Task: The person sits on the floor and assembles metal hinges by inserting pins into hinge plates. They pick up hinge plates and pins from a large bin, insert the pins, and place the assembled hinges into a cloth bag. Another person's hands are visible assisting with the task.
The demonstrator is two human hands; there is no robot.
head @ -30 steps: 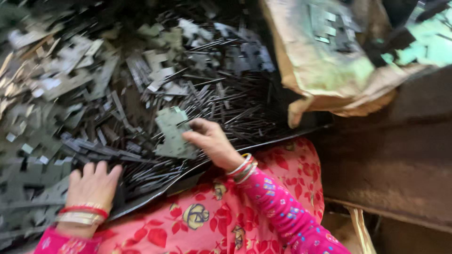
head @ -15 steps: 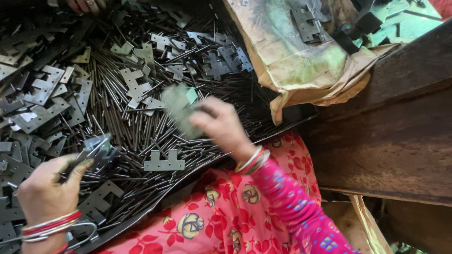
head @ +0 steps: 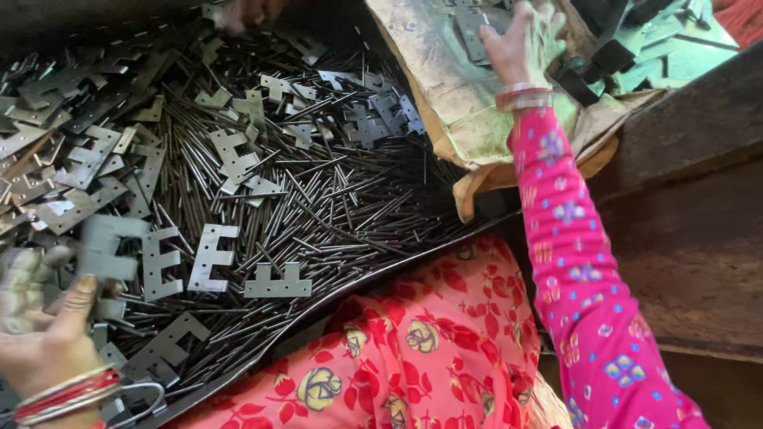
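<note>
Grey metal plate (head: 103, 246) pinched in the left hand (head: 48, 334) beside the pin heap (head: 334, 206); right hand (head: 520, 48) spread open over the sack (head: 453, 103).

Right hand (head: 520, 44) stretched far forward, fingers spread; left hand (head: 48, 322) low, fingers curled.

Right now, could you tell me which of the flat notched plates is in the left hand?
The blurred grey plate at the far left, pinched by the left hand. The similar plates to its right lie loose on the pins, untouched.
</note>
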